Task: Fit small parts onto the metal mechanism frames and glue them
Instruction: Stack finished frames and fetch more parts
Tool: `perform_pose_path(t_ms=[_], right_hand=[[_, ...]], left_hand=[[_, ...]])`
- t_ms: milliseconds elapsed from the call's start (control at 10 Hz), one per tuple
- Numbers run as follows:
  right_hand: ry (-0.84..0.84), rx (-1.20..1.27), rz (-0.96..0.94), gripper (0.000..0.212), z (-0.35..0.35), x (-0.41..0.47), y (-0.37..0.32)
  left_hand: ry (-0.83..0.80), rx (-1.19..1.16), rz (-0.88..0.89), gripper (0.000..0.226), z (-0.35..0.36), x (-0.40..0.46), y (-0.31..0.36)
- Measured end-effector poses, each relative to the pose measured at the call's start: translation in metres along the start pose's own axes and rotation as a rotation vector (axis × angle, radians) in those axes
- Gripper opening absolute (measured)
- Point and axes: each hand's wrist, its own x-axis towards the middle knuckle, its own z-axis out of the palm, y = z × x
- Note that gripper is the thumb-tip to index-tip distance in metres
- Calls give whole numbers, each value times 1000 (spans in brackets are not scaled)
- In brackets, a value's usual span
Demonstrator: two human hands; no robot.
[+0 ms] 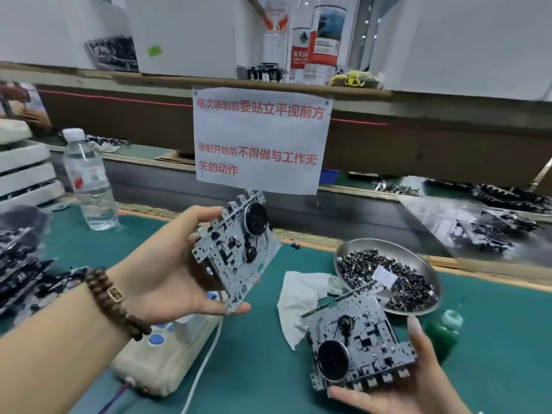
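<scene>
Frames: one (237, 253) in left hand (176, 270), other (360, 346) in right hand (418, 380).

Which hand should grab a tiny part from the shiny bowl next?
Probably the right hand: the metal bowl of small parts lies just beyond it. But both hands hold frames, so it must first set its frame down.

Two metal frames (236, 252) (358, 342), four water bottles (88, 180) (275, 34) (300, 40) (324, 40)
</scene>
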Motion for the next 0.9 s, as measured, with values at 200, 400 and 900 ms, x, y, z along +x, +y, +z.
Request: perform_pose_path(t_ms=[200, 400, 900], right_hand=[[85, -264, 132, 101, -22, 9, 31], [751, -799, 187, 42, 35, -17, 22], [441, -34, 31, 72, 4, -7, 28]], left_hand=[[-3, 31, -6, 77, 1, 2, -4], [47, 491, -138, 27, 6, 6, 19], [17, 724, -372, 41, -10, 51, -8]])
